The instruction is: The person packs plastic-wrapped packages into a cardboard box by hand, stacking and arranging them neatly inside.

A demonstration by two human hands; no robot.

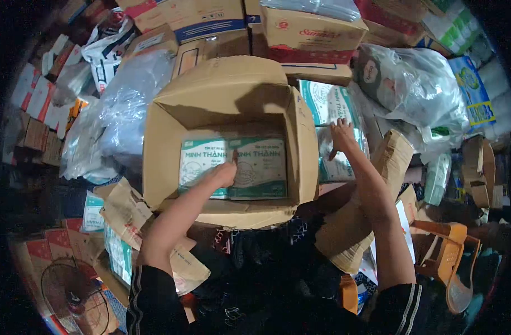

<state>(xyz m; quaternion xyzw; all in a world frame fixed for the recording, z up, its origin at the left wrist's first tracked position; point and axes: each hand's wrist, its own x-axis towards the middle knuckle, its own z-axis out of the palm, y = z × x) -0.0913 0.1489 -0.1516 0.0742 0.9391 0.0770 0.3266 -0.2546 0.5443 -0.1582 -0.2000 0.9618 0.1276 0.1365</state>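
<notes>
An open cardboard box [222,109] stands in front of me with two green-and-white printed packets [261,167] lying side by side on its bottom. My left hand [226,173] reaches into the box, its index finger stretched out at the seam between the packets and the other fingers partly curled. To the right of the box, my right hand [343,137] rests with spread fingers on a stack of similar green-and-white packets [328,103]. Neither hand grips anything that I can see.
Printed cartons [314,33] are stacked behind the box. Clear plastic bags [127,106] bulge at the left, and a large plastic-wrapped bundle [411,84] sits at the right. Torn cardboard [392,162], an orange plastic stool [448,240] and a fan [71,290] stand nearer me.
</notes>
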